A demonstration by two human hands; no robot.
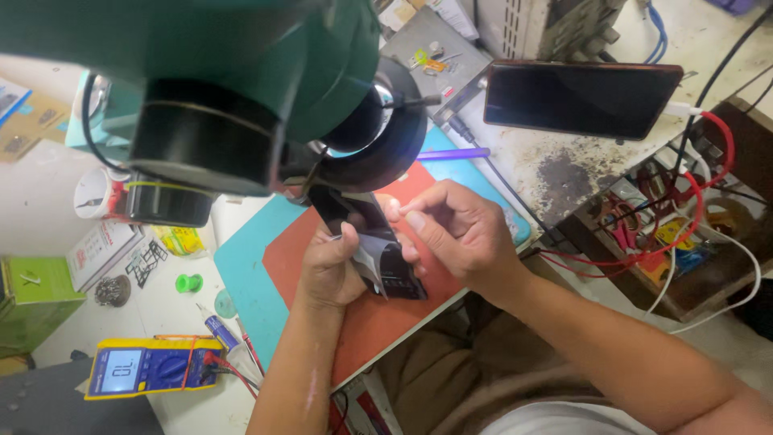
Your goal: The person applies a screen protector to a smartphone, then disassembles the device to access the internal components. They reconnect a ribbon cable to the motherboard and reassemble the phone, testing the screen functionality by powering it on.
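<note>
A dark, opened phone lay over the red mat on the tabletop, just under the green microscope. A grey strip hung from its side. The left hand was curled around the phone's edge, gripping it. The right hand had its fingers pinched together at the phone's upper part; what they held was too small to tell. A yellow meter sat well apart, and another phone lay beyond.
</note>
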